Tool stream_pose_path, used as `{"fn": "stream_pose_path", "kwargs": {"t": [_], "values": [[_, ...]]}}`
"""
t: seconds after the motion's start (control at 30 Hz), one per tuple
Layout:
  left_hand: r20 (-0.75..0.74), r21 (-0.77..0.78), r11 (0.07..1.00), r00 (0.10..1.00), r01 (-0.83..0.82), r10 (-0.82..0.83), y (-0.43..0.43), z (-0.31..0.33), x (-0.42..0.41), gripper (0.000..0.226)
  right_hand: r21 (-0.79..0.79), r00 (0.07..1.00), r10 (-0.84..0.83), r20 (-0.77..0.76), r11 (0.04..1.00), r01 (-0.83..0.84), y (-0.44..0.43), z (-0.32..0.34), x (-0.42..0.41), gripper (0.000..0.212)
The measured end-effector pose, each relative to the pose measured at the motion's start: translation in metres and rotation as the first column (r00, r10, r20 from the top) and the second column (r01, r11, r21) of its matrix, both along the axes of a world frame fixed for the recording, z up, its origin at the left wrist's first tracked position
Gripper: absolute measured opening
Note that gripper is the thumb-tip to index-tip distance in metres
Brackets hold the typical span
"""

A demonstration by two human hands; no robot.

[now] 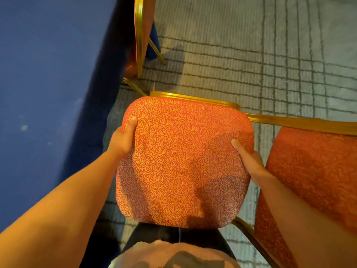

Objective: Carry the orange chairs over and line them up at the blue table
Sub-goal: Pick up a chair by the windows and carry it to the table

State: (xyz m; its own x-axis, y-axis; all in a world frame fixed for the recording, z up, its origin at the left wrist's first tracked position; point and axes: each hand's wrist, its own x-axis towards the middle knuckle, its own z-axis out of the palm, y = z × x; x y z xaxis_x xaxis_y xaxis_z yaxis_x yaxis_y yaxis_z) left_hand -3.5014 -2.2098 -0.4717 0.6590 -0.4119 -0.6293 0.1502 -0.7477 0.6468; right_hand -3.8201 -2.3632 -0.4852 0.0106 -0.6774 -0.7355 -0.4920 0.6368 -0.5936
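Observation:
An orange patterned chair (pixel 183 161) with a gold metal frame fills the middle of the head view, seat facing up at me. My left hand (pixel 123 140) grips the seat's left edge, thumb on top. My right hand (pixel 251 161) grips its right edge the same way. The chair's backrest (pixel 309 171) lies to the right, tilted. The blue table (pixel 48 74), covered in blue cloth, runs along the left side. A second orange chair (pixel 143 35) stands at the table's edge further ahead, seen side-on.
Grey carpet with a dark grid pattern (pixel 251 55) spreads ahead and to the right. The blue tablecloth hangs down to the floor beside the chair I hold. My own torso and dark trousers show at the bottom.

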Motion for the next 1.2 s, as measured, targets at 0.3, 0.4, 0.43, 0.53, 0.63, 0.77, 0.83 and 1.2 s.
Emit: {"fn": "stream_pose_path", "kwargs": {"t": [0.3, 0.4, 0.43, 0.53, 0.63, 0.77, 0.83, 1.2], "values": [[-0.127, 0.163, 0.986, 0.992, 0.021, 0.0, -0.056, -0.106, 0.042, 0.079, 0.133, 0.988, -0.007, -0.153, 0.991, 0.027, -0.05, -0.093, 0.038, 0.07], [-0.133, 0.192, 0.981, 0.991, 0.012, 0.014, -0.071, -0.141, 0.049, 0.078, 0.168, 0.985, 0.015, -0.17, 0.986, 0.014, -0.066, -0.12, 0.047, 0.081], [-0.135, 0.197, 0.98, 0.991, 0.007, 0.02, -0.075, -0.152, 0.051, 0.078, 0.182, 0.985, 0.019, -0.169, 0.983, 0.012, -0.072, -0.129, 0.049, 0.088], [-0.133, 0.237, 0.971, 0.99, -0.006, 0.039, -0.087, -0.187, 0.056, 0.08, 0.211, 0.986, 0.037, -0.165, 0.977, -0.001, -0.086, -0.159, 0.055, 0.091], [-0.126, 0.27, 0.962, 0.99, -0.032, 0.068, -0.095, -0.22, 0.059, 0.079, 0.239, 0.983, 0.053, -0.177, 0.971, -0.009, -0.098, -0.192, 0.057, 0.089], [-0.141, 0.303, 0.952, 0.987, -0.034, 0.08, -0.105, -0.258, 0.064, 0.08, 0.269, 0.982, 0.059, -0.179, 0.963, -0.009, -0.11, -0.228, 0.063, 0.099], [-0.142, 0.326, 0.945, 0.987, -0.031, 0.082, -0.11, -0.275, 0.065, 0.082, 0.286, 0.983, 0.053, -0.177, 0.958, 0.0, -0.115, -0.246, 0.065, 0.093], [-0.059, 0.321, 0.945, 0.994, -0.067, 0.09, -0.103, -0.322, 0.049, 0.069, 0.292, 0.972, 0.105, -0.209, 0.955, -0.04, -0.13, -0.299, 0.055, 0.093]]}}
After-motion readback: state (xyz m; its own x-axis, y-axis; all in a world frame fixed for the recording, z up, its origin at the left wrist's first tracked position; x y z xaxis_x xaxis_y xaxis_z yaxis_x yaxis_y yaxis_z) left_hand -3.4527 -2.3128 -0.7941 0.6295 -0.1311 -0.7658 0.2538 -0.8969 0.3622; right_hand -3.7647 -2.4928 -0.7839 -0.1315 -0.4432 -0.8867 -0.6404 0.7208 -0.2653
